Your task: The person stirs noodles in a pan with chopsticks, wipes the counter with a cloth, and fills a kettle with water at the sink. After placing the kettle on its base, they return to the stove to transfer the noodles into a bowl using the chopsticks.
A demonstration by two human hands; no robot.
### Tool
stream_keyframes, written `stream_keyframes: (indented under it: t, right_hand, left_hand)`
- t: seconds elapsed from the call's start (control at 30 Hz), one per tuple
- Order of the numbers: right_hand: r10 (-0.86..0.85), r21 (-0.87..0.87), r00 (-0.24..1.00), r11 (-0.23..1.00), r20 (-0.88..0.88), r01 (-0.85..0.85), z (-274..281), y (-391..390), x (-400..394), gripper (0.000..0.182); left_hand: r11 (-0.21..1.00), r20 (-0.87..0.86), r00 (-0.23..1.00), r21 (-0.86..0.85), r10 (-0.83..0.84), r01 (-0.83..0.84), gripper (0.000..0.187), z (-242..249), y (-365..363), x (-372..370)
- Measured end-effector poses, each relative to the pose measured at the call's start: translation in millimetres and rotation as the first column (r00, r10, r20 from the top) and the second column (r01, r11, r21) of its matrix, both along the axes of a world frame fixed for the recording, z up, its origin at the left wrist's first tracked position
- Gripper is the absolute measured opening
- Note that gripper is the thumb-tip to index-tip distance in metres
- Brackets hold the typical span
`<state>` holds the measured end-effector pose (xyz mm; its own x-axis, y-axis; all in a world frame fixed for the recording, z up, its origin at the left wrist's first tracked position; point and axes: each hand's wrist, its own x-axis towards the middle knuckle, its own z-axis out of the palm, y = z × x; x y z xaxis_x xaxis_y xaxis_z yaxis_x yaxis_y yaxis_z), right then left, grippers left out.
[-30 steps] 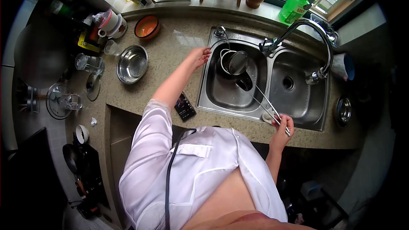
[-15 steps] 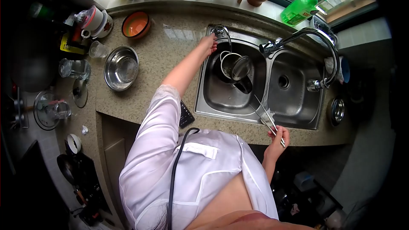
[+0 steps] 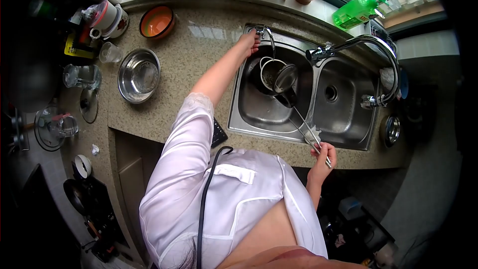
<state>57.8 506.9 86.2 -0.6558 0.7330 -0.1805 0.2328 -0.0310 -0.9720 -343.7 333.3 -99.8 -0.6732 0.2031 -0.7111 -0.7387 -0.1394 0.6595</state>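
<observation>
My left hand (image 3: 250, 43) reaches to the back left of the sink, its fingers closed around the small tap (image 3: 260, 29) at the handle. Below that tap's spout, a pale-rimmed pot (image 3: 269, 72) sits in the left basin (image 3: 259, 114) with dark contents. A round, dark-rimmed piece (image 3: 286, 77) leans over the pot's right side; a black handle (image 3: 286, 100) extends beneath it. Near the front edge my right hand (image 3: 323, 154) is closed on a pair of metal chopsticks (image 3: 312, 142). Their tips point into the left basin, close to the black handle.
A curved tap (image 3: 388, 50) arches over the right basin (image 3: 343, 119). A steel bowl (image 3: 139, 75) and an orange bowl (image 3: 157, 22) stand left on the counter. A black remote-like object (image 3: 218, 133) lies by the front edge. A green bottle (image 3: 354, 12) is on the sill.
The view has shifted slightly. The chopstick tips have moved a little upward and left, nearer the black handle. My left hand stays at the small tap.
</observation>
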Motion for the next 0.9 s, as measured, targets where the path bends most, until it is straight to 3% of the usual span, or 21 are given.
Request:
stream_keyframes:
  t: [0.47,0.9]
  right_hand:
    - [-0.002,-0.007,1.0,1.0,0.006,0.002,-9,5,5,0.017]
    - [0.032,-0.027,0.999,0.999,0.04,-0.031,-8,4,0,0.016]
  left_hand:
    - [1.0,0.044,0.999,0.0,-0.016,0.016,0.046,-6,8,-5]
    - [0.991,0.088,0.995,0.133,-0.041,0.029,0.045,-18,8,-5]
